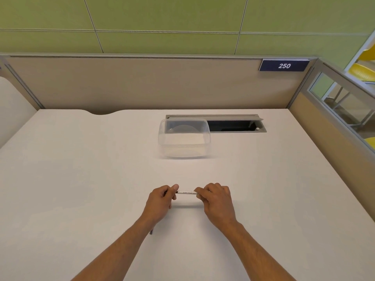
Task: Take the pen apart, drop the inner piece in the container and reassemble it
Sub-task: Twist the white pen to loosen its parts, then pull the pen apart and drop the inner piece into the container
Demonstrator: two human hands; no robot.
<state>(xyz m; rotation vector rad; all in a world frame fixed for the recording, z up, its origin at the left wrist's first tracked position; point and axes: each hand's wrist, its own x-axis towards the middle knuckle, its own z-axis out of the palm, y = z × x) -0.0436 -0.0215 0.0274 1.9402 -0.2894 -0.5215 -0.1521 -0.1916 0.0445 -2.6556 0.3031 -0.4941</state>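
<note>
Your fingers (175,189) pinch both ends of a slim white pen (187,192) just below the centre of the frame, holding it level and crosswise above the pale counter (81,179). Your left hand (160,201) is curled closed around the pen's dark left end, thumb tip pressed on top of the barrel. Your right hand (217,199) is folded shut over the right end, knuckles up, so that end is hidden. Only the short middle stretch of the barrel shows between the two hands, with a line of small print too fine to read. The pen's shadow lies on the counter just beneath it.

Both bare forearms run in from the lower edge of the frame. A small dark object (151,232) peeks out beside your left wrist; what it is cannot be told.

Above the hands, well apart from them, a clear plastic container (183,138) stands open on the counter in the centre of the frame. Just behind it to the right, a grey cable hatch (233,124) is set into the counter with its flap raised. A beige partition (142,84) closes the back, and a blue sign (284,65) reading 250 sits at its upper right. Green wall panels (162,17) fill the top of the frame.
</note>
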